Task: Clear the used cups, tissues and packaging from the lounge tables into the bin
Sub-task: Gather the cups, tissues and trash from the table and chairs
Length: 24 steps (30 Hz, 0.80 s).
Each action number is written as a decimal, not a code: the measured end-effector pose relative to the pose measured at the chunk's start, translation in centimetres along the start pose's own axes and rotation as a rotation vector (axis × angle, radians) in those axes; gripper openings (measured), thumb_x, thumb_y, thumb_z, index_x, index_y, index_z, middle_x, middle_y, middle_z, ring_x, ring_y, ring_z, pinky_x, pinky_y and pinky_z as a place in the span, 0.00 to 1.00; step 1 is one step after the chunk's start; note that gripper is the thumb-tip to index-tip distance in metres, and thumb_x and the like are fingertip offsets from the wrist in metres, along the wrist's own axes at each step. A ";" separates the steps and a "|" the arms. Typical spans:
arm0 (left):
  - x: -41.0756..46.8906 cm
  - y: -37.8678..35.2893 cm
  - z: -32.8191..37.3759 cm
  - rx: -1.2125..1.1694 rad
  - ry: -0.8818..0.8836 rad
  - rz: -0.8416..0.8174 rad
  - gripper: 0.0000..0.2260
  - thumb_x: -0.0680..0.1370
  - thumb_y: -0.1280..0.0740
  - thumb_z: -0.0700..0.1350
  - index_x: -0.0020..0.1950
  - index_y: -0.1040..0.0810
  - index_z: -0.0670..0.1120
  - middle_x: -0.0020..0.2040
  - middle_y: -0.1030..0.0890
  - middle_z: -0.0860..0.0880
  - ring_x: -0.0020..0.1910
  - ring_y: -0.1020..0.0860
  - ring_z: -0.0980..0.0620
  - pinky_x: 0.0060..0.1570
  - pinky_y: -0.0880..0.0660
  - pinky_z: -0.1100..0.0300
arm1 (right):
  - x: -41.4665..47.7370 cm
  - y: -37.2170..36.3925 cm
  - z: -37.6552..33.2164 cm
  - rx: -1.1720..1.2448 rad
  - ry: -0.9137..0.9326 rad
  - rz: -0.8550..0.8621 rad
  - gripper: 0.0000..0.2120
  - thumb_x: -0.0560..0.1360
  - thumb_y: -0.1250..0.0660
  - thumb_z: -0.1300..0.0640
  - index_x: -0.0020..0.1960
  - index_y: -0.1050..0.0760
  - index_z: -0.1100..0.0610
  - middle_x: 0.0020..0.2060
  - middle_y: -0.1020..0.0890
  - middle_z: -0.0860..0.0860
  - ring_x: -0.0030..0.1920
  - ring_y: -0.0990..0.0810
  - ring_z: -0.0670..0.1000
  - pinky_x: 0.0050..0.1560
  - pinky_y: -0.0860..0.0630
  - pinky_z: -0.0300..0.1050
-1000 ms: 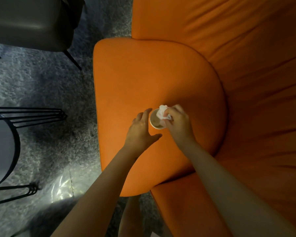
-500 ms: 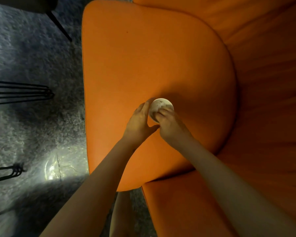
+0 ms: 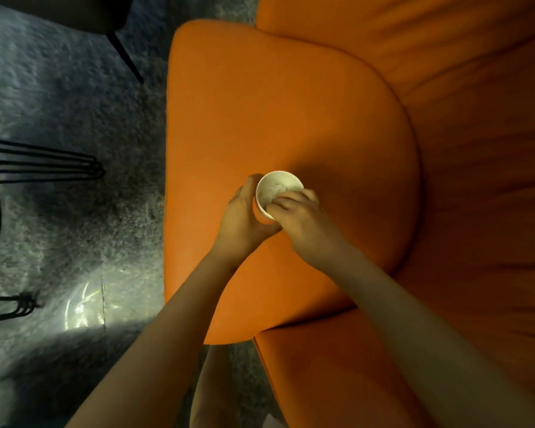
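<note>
A small white paper cup (image 3: 267, 185) sits over the seat of an orange armchair (image 3: 291, 103). A crumpled white tissue (image 3: 275, 190) lies inside the cup. My left hand (image 3: 244, 217) wraps around the cup's left side and grips it. My right hand (image 3: 300, 216) lies over the cup's right rim, with its fingertips reaching into the cup against the tissue. Whether those fingers pinch the tissue or only press it is hidden.
The armchair's back and arm (image 3: 476, 149) rise to the right. Grey carpet (image 3: 74, 211) covers the floor on the left. A black wire-legged side table (image 3: 28, 162) stands at the left edge, and a dark chair with a thin leg (image 3: 124, 54) is top left.
A second ago my right hand held the tissue above the cup's rim. The tissue now lies inside the cup, and my left hand has closed around the cup.
</note>
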<state>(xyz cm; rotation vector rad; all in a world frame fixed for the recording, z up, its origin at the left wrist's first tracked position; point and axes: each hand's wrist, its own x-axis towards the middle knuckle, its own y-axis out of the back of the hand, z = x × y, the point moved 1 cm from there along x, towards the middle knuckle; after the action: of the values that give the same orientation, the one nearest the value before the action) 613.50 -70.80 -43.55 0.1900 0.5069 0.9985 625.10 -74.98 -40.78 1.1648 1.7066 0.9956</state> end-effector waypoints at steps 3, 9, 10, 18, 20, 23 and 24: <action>-0.9 3.5 2.0 0.008 -0.026 0.064 0.27 0.65 0.24 0.41 0.60 0.32 0.42 0.51 0.22 0.50 0.47 0.24 0.54 0.43 0.27 0.66 | 0.8 3.7 -2.3 0.080 0.035 0.183 0.19 0.61 0.37 0.72 0.50 0.23 0.61 0.48 0.19 0.56 0.53 0.22 0.58 0.50 0.40 0.48; -3.1 12.4 6.8 0.038 -0.112 0.229 0.28 0.65 0.23 0.48 0.59 0.31 0.46 0.52 0.22 0.53 0.48 0.22 0.56 0.44 0.24 0.61 | 3.0 11.0 -7.0 0.075 -0.040 0.491 0.14 0.71 0.41 0.59 0.55 0.25 0.59 0.49 0.19 0.55 0.48 0.21 0.55 0.51 0.33 0.48; -3.6 14.0 7.6 0.055 -0.114 0.261 0.28 0.65 0.23 0.48 0.59 0.31 0.47 0.52 0.22 0.52 0.49 0.22 0.54 0.45 0.23 0.57 | 3.2 12.2 -7.9 0.073 -0.046 0.530 0.15 0.72 0.41 0.58 0.56 0.25 0.60 0.49 0.19 0.55 0.48 0.21 0.55 0.51 0.31 0.48; -10.7 24.1 14.3 0.077 -0.157 0.488 0.28 0.62 0.23 0.55 0.56 0.32 0.54 0.48 0.24 0.61 0.46 0.23 0.64 0.43 0.24 0.65 | 3.0 19.4 -15.5 0.270 -0.040 0.656 0.09 0.73 0.39 0.59 0.47 0.23 0.62 0.38 0.18 0.58 0.39 0.21 0.60 0.43 0.25 0.55; -13.5 25.7 15.6 0.077 -0.173 0.564 0.25 0.64 0.24 0.53 0.54 0.32 0.56 0.46 0.26 0.66 0.45 0.25 0.70 0.40 0.28 0.73 | 2.7 20.6 -17.6 0.312 0.025 0.659 0.08 0.72 0.39 0.59 0.45 0.23 0.62 0.35 0.19 0.58 0.36 0.22 0.60 0.39 0.25 0.55; -18.4 27.3 16.9 0.075 -0.167 0.681 0.23 0.66 0.25 0.51 0.56 0.32 0.54 0.48 0.25 0.65 0.46 0.25 0.70 0.39 0.28 0.74 | 2.3 22.0 -20.8 0.287 0.169 0.643 0.07 0.73 0.39 0.59 0.43 0.24 0.62 0.34 0.20 0.57 0.35 0.22 0.59 0.36 0.25 0.54; -20.1 27.6 17.1 0.065 -0.160 0.727 0.23 0.66 0.25 0.50 0.56 0.32 0.54 0.48 0.25 0.65 0.46 0.25 0.71 0.39 0.28 0.75 | 2.2 22.3 -21.9 0.283 0.217 0.625 0.08 0.73 0.39 0.59 0.44 0.24 0.62 0.35 0.20 0.57 0.35 0.22 0.59 0.36 0.25 0.53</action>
<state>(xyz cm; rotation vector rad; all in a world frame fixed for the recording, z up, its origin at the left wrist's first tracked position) 592.24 -71.62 -11.83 0.5321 0.3212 1.6581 611.10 -70.54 -13.11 1.9071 1.7212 1.3127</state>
